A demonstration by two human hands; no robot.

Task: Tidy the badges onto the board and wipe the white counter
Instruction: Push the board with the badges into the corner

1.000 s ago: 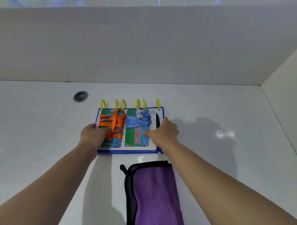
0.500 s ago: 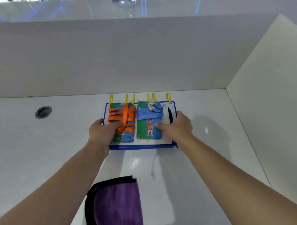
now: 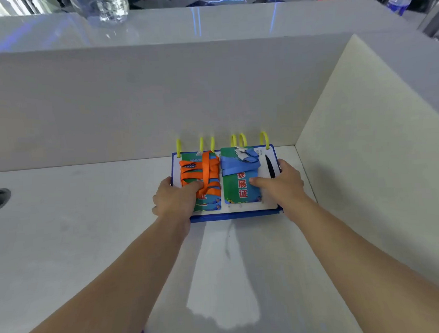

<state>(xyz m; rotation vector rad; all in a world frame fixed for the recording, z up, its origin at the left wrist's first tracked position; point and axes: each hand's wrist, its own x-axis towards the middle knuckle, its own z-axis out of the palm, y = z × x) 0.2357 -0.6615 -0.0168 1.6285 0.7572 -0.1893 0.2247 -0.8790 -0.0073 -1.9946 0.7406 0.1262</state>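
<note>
Board (image 3: 230, 216), long axis crosswise, near back corner: left hand (image 3: 173, 199), right hand (image 3: 284, 186) clasp its ends, thumbs pinning badges (image 3: 240, 183)

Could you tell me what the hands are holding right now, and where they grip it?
Both hands hold the board: left hand at its left edge, right hand at its right edge, thumbs pressing the badges.

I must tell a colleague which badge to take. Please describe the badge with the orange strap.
Find the blue-edged board in the counter's far right corner. Two badges lie on it; this badge is the left one, under the left hand. Only it is wrapped in orange strap; its neighbour has blue.
</note>
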